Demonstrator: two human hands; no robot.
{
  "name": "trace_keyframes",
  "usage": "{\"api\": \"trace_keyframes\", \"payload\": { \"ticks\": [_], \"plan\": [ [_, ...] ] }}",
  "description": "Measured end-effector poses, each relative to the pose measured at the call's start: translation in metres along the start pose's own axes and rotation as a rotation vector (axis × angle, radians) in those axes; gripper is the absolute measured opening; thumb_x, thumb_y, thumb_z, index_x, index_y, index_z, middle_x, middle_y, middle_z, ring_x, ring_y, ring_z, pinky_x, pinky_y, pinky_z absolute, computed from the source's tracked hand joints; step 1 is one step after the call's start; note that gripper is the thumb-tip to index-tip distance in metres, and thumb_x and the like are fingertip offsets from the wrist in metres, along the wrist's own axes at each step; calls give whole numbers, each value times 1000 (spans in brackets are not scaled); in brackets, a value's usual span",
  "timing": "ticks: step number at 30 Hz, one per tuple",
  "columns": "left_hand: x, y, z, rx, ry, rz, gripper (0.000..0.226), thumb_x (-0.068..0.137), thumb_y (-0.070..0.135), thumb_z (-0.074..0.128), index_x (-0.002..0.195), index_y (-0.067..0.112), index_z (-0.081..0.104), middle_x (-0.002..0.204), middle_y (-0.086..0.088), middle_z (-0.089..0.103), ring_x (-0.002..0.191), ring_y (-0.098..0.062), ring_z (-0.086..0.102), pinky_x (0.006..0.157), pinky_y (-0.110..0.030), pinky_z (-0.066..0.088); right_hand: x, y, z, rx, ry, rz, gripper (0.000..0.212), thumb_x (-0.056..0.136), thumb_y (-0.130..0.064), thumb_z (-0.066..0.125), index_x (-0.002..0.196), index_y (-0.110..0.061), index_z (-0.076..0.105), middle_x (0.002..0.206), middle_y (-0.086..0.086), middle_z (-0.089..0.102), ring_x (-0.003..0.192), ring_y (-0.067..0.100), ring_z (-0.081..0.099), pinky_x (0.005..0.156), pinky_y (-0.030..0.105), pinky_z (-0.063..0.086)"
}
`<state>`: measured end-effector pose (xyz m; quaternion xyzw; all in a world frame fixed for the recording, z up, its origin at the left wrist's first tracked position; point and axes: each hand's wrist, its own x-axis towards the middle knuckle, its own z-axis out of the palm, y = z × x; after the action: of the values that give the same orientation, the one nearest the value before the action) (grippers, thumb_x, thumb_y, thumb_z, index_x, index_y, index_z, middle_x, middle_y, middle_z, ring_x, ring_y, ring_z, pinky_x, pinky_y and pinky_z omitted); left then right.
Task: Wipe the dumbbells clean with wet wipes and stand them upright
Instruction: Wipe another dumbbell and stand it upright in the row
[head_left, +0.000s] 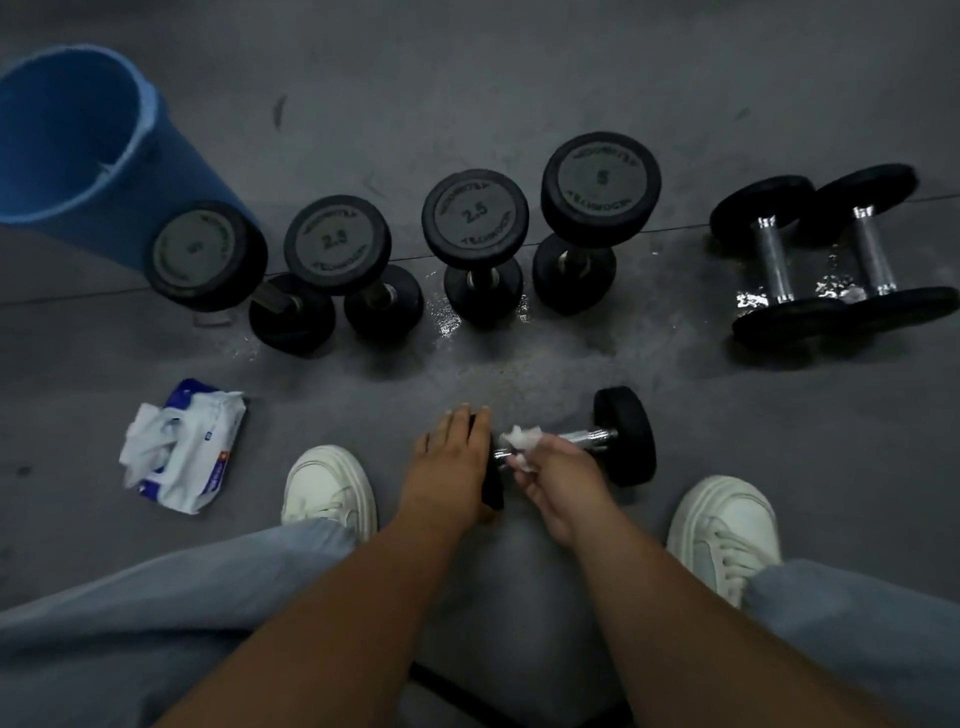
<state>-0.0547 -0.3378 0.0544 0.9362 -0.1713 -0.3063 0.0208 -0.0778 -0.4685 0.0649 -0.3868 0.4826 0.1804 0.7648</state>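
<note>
Right hand (556, 473) pinches a crumpled wipe (522, 439) against the chrome handle (592, 436) of a dumbbell (623, 436) lying on the floor (519, 374) between two white shoes (330, 483). Just left of the grip, the left hand (457, 447) lies with straight fingers over the dumbbell's other head. Beyond the grip stand four upright dumbbells (475, 213); far right of it two more (774, 260) lie flat. Well left lie a wipes pack (187, 447) and a blue bin (78, 135)

Grey floor (519, 78); upright dumbbell row (475, 213); two dumbbells (826, 260) lying right; one dumbbell (623, 436) lying near; wipes pack (182, 447); blue bin (78, 135).
</note>
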Motion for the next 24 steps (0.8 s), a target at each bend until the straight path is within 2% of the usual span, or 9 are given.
{"api": "trace_keyframes", "payload": {
  "ticks": [3, 8, 11, 13, 14, 16, 18, 21, 24],
  "plan": [
    [7, -4, 2, -25, 22, 7, 123, 64, 43, 84, 153, 19, 4, 160, -5, 11, 150, -24, 13, 117, -42, 24, 10, 5, 4, -175, -23, -31, 27, 93, 5, 46, 93, -13, 67, 85, 7, 67, 73, 16, 58, 66, 24, 46],
    [6, -3, 1, -58, 23, -5, 122, 67, 40, 85, 154, 21, 1, 162, -5, 4, 150, -23, 13, 118, -42, 22, 25, -11, 14, -1152, 38, -297, 15, 92, -21, 55, 79, -19, 62, 86, 8, 68, 74, 17, 57, 62, 22, 36],
    [5, -4, 0, -60, 1, 6, 121, 67, 40, 85, 153, 22, 2, 162, -5, 4, 149, -23, 15, 117, -44, 25, 29, -11, 23, -1379, 30, -322, 18, 95, -21, 51, 93, -10, 65, 97, 11, 68, 91, 26, 64, 73, 28, 47],
    [6, -3, 0, -69, -21, 8, 120, 68, 40, 85, 153, 23, 2, 163, -5, 3, 149, -23, 16, 117, -45, 25, 25, -12, 28, -1529, 31, -290, 17, 95, -17, 51, 103, -9, 64, 103, 11, 66, 100, 28, 63, 81, 32, 49],
    [7, -4, -1, -73, -30, 9, 120, 68, 40, 85, 153, 23, 2, 163, -5, 3, 149, -23, 17, 117, -45, 26, 23, -13, 30, -1537, 42, -331, 16, 96, -17, 49, 104, -12, 62, 101, 10, 66, 99, 28, 63, 79, 32, 48],
    [11, -5, -4, -76, -27, 12, 121, 66, 42, 85, 154, 23, 4, 163, -3, 5, 148, -22, 22, 115, -44, 28, 26, -11, 27, -1392, 28, -430, 11, 99, -21, 43, 99, -21, 54, 90, 6, 62, 91, 29, 61, 68, 29, 44],
    [13, -6, -6, -79, -31, 13, 121, 64, 43, 86, 153, 23, 6, 162, -3, 7, 146, -22, 25, 114, -45, 30, 25, -9, 23, -1358, 22, -437, 11, 97, -19, 44, 107, -18, 49, 94, 8, 61, 91, 30, 60, 69, 28, 43],
    [13, -7, -6, -72, -48, 11, 123, 65, 42, 86, 154, 23, 3, 163, -3, 4, 147, -23, 24, 114, -44, 30, 22, -7, 19, -1489, 21, -411, 15, 92, -15, 50, 106, -14, 56, 101, 10, 66, 95, 28, 63, 78, 31, 48],
    [16, -9, -8, -93, -49, 12, 123, 63, 41, 86, 154, 22, 5, 163, -3, 6, 147, -22, 24, 114, -45, 30, 21, -11, 18, -1371, -21, -490, 16, 92, -17, 51, 101, -17, 63, 97, 8, 68, 93, 26, 64, 75, 27, 47]
  ]
}}
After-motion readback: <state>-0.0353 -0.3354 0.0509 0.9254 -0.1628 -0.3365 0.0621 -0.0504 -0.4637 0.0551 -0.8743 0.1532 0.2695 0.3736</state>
